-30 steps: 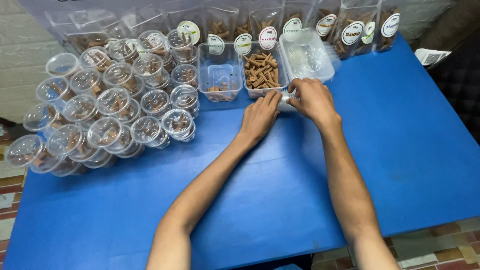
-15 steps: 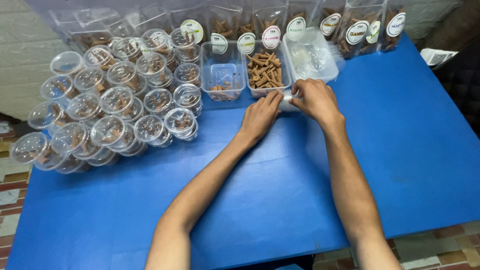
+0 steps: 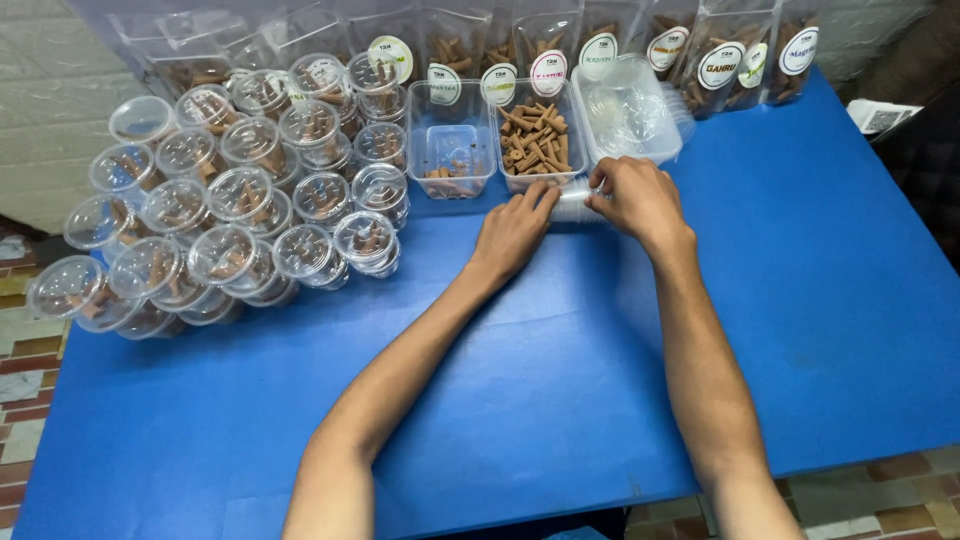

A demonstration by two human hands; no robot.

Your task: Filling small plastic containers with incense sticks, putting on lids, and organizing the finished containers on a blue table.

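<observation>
Both hands are meeting over the far middle of the blue table [image 3: 780, 330], just in front of the row of tubs. The left hand [image 3: 513, 232] is lying palm down, its fingertips pressing against the near-left side of a small clear cup [image 3: 573, 204]. The right hand [image 3: 636, 196] is curling over the cup from the right, fingers wrapping its top and far side. So the cup is sitting between the two hands, gripped by both, and only a sliver of its clear plastic is showing between the thumbs; whether it has a lid on I cannot tell.

Just beyond the cup, a clear tub [image 3: 539, 142] is holding a heap of brown cones. To its left, another tub [image 3: 450, 150] is holding only a few cones along its near wall. To the right, a tub of clear lids [image 3: 630, 110] is standing nearest the right hand's knuckles.

Along the far edge, pouches [image 3: 720, 60] with round labels are standing upright in a row. Toward the far-left corner, lidded cups [image 3: 230, 200] with brown pieces inside are piling up in stacked rows, spreading along the left edge, well apart from the hands. Both forearms are reaching in from the near edge.
</observation>
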